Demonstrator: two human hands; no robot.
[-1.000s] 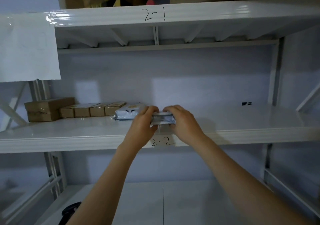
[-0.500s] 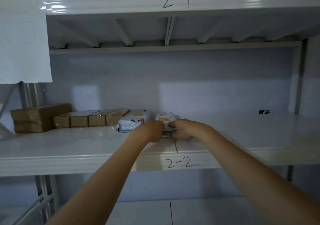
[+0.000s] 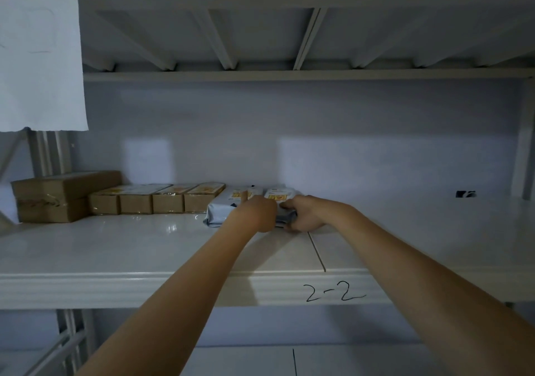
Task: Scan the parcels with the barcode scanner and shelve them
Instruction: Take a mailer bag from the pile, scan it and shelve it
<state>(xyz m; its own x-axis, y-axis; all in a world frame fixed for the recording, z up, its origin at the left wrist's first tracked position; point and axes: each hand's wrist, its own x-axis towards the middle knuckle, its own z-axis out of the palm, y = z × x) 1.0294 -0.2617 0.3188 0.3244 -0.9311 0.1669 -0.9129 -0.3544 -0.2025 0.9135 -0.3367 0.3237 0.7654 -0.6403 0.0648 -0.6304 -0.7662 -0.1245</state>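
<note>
Parcel in grey plastic wrap (image 3: 279, 194) lies on the white shelf (image 3: 144, 248) marked "2-2", just right of centre in the frame, with a yellow-and-white label on top. Both hands are on it: the right hand (image 3: 304, 213) grips its right end with curled fingers, and the left hand (image 3: 257, 212) is closed against its near left side, one finger raised. Touching it on the left lies a second grey parcel (image 3: 228, 206) with a similar label. Further left stands a row of four small brown boxes (image 3: 153, 200), then a larger brown carton (image 3: 58, 196) at the left edge. A white sheet (image 3: 40, 51) hangs in the upper left of the frame.
</note>
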